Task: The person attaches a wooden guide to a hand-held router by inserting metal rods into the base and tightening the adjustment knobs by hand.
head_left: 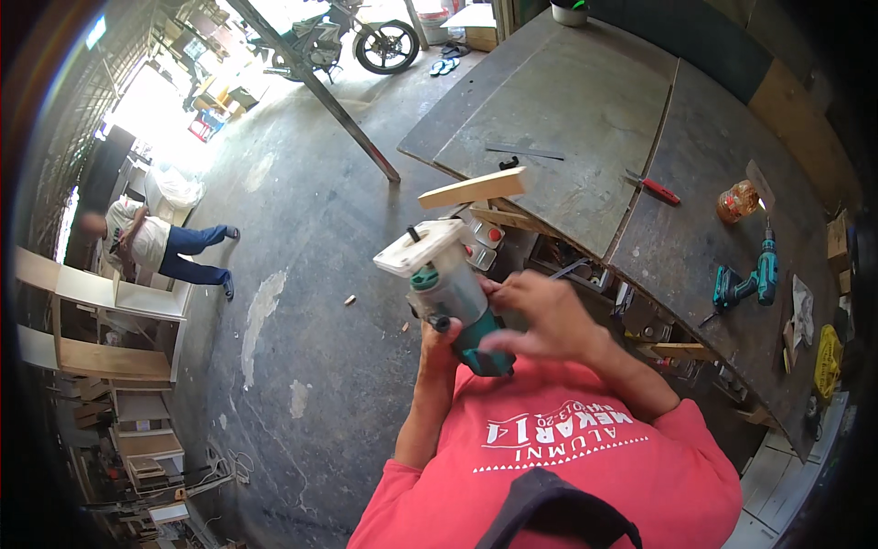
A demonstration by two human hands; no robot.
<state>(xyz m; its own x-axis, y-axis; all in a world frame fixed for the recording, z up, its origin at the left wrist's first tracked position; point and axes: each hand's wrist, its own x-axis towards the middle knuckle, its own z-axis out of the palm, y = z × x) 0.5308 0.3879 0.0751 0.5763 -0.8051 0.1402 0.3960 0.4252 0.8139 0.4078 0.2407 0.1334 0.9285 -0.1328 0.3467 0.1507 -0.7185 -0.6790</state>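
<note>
A trim router with a teal motor body, a clear housing and a white square base plate is held up in front of my chest. Its base faces up and away from me, with a dark bit or post sticking up from it. My left hand wraps the router's left side, beside a black knob. On the other side, the fingers and thumb of my right hand press against the housing and the teal body. A wooden strip lies just beyond the base plate, near the table corner; whether it is joined to the router cannot be made out.
On the large dark table lie a red-handled tool, a teal cordless drill, a jar and a thin strip. A slanted post stands ahead. Another person is at the left by shelving. A motorcycle is parked behind.
</note>
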